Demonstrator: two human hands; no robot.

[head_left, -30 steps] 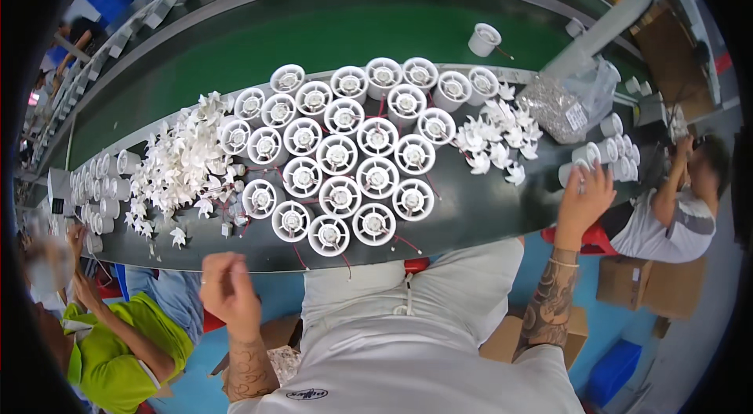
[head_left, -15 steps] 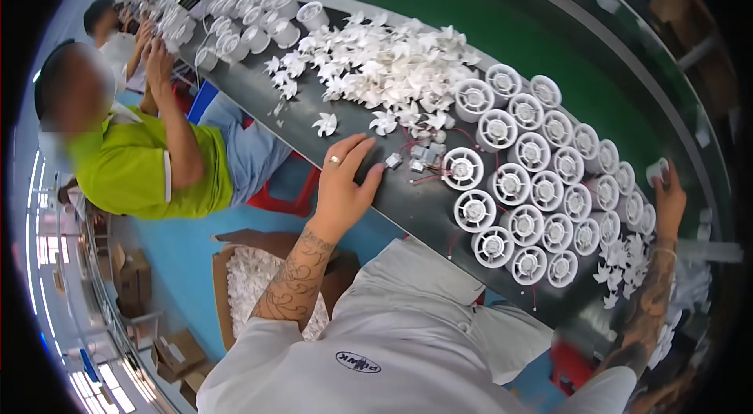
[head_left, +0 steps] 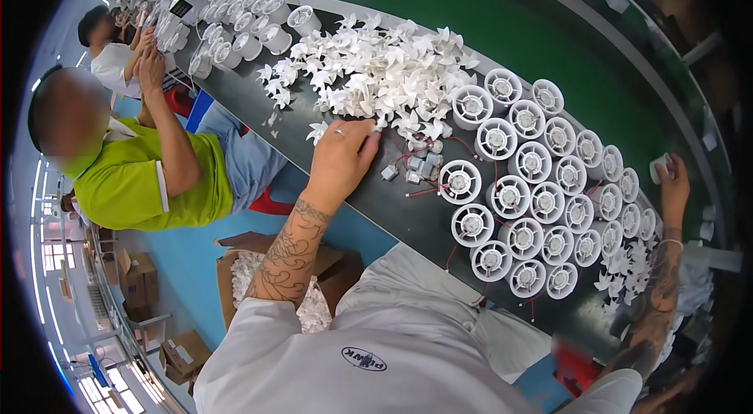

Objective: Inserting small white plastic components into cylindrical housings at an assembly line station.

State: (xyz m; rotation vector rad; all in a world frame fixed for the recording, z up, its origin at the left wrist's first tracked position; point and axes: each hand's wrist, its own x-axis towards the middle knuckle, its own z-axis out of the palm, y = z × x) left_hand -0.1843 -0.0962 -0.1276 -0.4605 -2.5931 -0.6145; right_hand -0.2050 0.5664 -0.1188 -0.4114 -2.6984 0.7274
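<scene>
My left hand [head_left: 340, 162] has its fingers bent down at the near edge of a heap of white fan impellers [head_left: 392, 73]. Thumb and forefinger close on one white impeller there, mostly covered by the fingers. Another loose impeller [head_left: 316, 132] lies beside the knuckles. At the far right, my right hand [head_left: 673, 183] is closed around a white round fan housing [head_left: 660, 168], held above the belt side of the bench. Between my hands, many white round fan housings [head_left: 511, 197] stand in rows, with spoked fronts facing up.
Small grey motors [head_left: 420, 168] with red wires lie right of my left hand. A smaller impeller pile [head_left: 625, 269] sits near my right forearm. A green conveyor belt [head_left: 502, 18] runs behind the dark bench. A co-worker in a green shirt [head_left: 149, 187] sits to the left.
My left hand has moved away from the small motors, up and forward to the edge of the impeller heap. My right hand keeps the housing in nearly the same place.
</scene>
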